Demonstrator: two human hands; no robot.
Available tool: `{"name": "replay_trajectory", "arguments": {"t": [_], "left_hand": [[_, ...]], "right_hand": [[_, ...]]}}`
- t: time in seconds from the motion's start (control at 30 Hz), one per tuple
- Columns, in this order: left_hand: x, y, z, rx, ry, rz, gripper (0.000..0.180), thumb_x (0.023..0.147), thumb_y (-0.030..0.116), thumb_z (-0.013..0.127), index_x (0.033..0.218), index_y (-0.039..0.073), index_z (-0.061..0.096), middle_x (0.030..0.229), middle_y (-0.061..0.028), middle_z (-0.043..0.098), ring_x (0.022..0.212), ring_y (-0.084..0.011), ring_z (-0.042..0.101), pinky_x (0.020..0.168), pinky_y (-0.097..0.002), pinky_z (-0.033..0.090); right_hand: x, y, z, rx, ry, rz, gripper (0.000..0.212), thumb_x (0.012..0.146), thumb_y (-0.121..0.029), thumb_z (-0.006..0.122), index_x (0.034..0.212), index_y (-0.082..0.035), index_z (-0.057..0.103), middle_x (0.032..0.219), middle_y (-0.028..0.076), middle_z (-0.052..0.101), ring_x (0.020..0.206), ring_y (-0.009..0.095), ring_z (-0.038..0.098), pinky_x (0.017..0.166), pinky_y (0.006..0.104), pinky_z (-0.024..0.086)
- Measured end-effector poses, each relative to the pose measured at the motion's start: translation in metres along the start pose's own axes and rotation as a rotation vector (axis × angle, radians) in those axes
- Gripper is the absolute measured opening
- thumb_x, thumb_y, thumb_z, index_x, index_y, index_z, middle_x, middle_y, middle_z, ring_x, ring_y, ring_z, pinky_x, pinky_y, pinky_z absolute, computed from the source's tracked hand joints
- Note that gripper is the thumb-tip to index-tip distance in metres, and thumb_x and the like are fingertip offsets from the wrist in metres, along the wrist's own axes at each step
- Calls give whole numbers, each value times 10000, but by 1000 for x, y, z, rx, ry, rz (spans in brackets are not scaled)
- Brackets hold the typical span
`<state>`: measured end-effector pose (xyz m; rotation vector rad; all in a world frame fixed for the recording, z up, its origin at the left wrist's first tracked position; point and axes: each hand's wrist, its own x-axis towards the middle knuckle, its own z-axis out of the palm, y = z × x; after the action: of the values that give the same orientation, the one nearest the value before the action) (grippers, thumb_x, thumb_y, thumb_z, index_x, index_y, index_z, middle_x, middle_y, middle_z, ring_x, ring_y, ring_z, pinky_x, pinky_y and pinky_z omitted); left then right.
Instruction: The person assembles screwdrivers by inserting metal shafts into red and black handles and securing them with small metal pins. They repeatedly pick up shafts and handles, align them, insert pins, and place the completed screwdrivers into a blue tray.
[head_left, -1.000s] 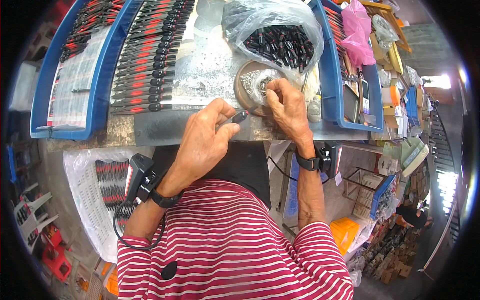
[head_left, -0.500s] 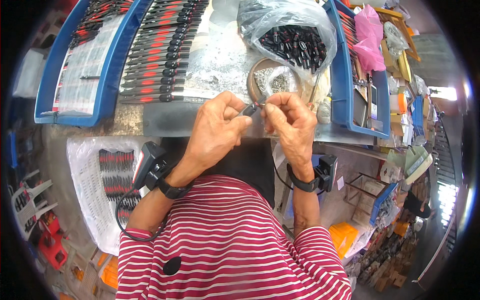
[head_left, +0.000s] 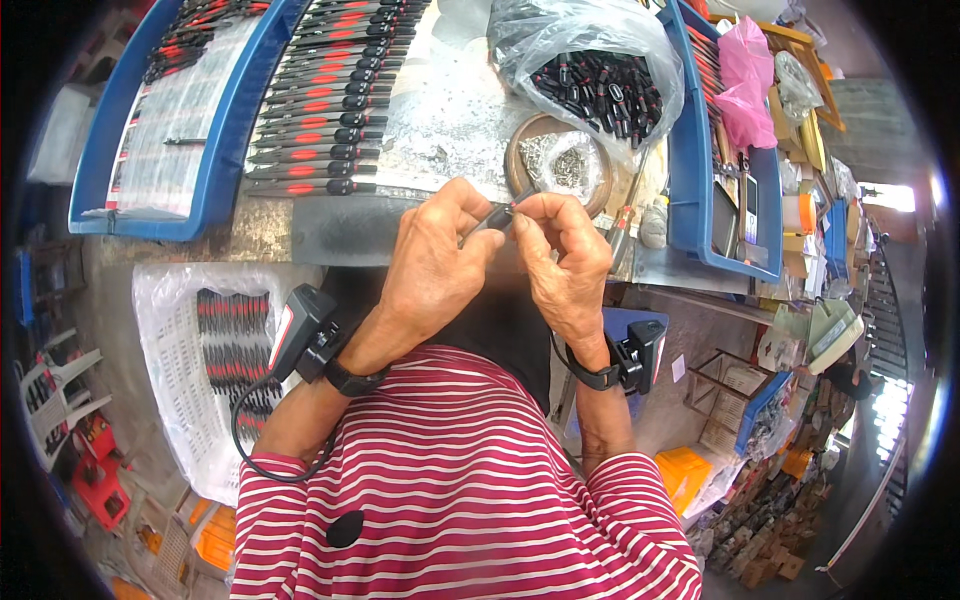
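**Fingers pinch one black handle over the bench edge, with rows laid out and a bagful waiting**

Fingertips of the left hand point(head_left: 432, 262) are pressed together around a small black handle point(head_left: 497, 214), and the right hand point(head_left: 562, 262) pinches at its tip; what sits between those right fingertips is too small to tell. The piece is held in the air just above the near edge of the metal worktop point(head_left: 440, 130), close to the person's chest.

Just beyond the hands sits a round bowl point(head_left: 556, 165) lined with clear plastic and holding small silvery metal parts. Behind it, a clear plastic bag point(head_left: 590, 75) bulges with loose black-and-red handles, which suggests a good share of pieces is left. To the left, a long row of black-and-red tools point(head_left: 315, 110) lies side by side on the worktop, seemingly the finished ones. Farther left, a blue tray point(head_left: 215, 170) holds more of them on white sheets. At the right, another blue tray point(head_left: 690, 170) carries tools and odd items. Below the bench, a white basket point(head_left: 175, 400) holds further black-and-red pieces.
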<state>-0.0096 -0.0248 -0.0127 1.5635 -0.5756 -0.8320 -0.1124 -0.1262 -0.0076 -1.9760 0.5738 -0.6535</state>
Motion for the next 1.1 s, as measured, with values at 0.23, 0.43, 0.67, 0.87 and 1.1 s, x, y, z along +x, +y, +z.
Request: {"name": "replay_trajectory", "arguments": {"t": [0.23,0.43,0.67,0.87,1.1], "left_hand": [[-1,-3,0,107,44,108,133,765,15,588,876,-30,528,678,-164,596,602,-271,583,534,-346,442],[-4,-3,1,294,76,195,172,762,-23,607,900,-61,512,777,-195,644,717,-193,653,633,-298,500],[-12,0,-8,278,-35,208,154,760,-19,599,892,-66,534,781,-215,641,766,-229,670,640,-315,498],[-17,5,-20,371,-176,196,173,765,57,573,914,-25,544,742,-243,605,737,-432,590,649,-474,448],[-24,7,-31,566,-199,464,187,740,18,615,920,-23,581,824,-178,613,731,-369,597,638,-392,466]], "right_hand": [[1,5,4,-162,39,-226,106,797,50,599,889,14,560,752,115,593,572,198,589,513,298,447],[1,7,8,-281,62,-357,88,796,45,605,851,4,550,729,102,567,560,180,575,508,291,442],[-10,-6,-4,389,-87,315,248,845,-27,606,1076,7,524,772,25,576,605,56,544,486,187,427],[-21,1,-5,410,-179,332,199,851,-40,618,1031,26,564,690,23,593,562,55,544,480,178,440],[-34,3,-2,444,-194,292,232,825,-25,663,1033,20,569,776,41,616,597,53,572,483,166,454]]}}
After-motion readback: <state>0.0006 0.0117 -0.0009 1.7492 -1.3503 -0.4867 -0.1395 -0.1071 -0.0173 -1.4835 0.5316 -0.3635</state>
